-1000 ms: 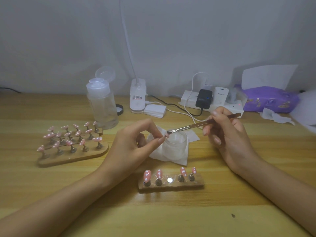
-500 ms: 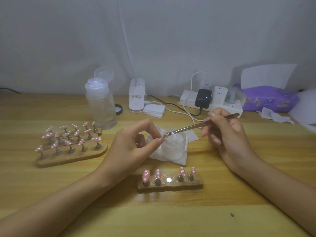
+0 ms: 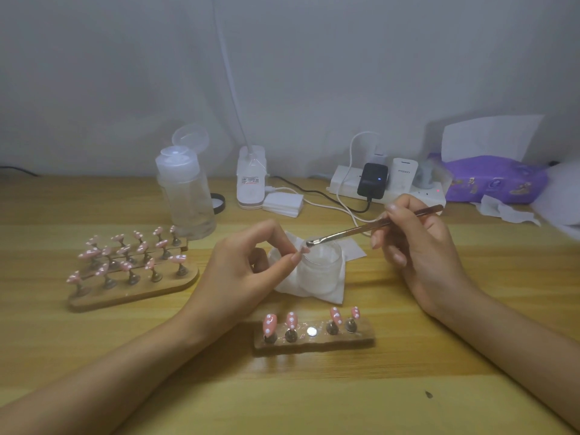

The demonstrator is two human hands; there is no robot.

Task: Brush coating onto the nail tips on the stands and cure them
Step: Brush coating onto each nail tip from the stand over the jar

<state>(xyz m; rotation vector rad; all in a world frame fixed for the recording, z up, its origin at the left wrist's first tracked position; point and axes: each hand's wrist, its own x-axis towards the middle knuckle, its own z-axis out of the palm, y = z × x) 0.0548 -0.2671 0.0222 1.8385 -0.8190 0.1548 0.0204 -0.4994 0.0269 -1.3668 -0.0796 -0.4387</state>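
My left hand (image 3: 241,271) pinches a small pink nail tip (image 3: 303,249) between thumb and forefinger, just above the rim of a frosted glass jar (image 3: 320,271). My right hand (image 3: 417,246) grips a thin metal-handled brush (image 3: 370,229); its tip touches the pinched nail tip. In front of the jar lies a small wooden stand (image 3: 314,339) with several pink white-dotted tips and one bare magnet spot in its middle. A bigger wooden stand (image 3: 135,290) at the left carries several more pink tips.
A clear flip-cap bottle (image 3: 185,196) stands behind the big stand. At the back are a white lamp base (image 3: 251,180), a stack of white pads (image 3: 282,204), a power strip (image 3: 389,186) with chargers and cables, and a purple tissue pack (image 3: 492,178). A white wipe (image 3: 317,291) lies under the jar.
Both hands stay almost still; the brush tip has shifted slightly left along the pinched nail tip.
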